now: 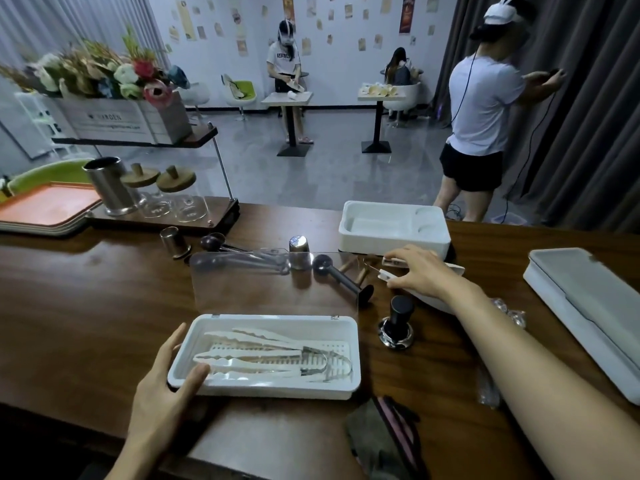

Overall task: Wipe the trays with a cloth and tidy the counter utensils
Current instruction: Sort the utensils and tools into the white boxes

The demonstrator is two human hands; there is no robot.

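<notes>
A white utensil box (355, 351) stands near the counter's front edge with its clear lid (270, 282) raised. Two white-tipped tongs (263, 355) lie inside it. My left hand (166, 382) holds the box's left front corner, thumb over the rim. My right hand (420, 271) reaches across to the far right and pinches another pair of white tongs (389, 268) beside a white bowl. A folded grey cloth (377, 441) with a pink edge lies at the front edge, under my right forearm.
Black scoops (214, 242), a metal cup (175, 242), a metal shaker (299, 251), a long black scoop (341, 277) and a black tamper (398, 322) are scattered behind the box. A white foam tray (394, 226), a closed grey box (585, 306), stacked orange trays (45, 209).
</notes>
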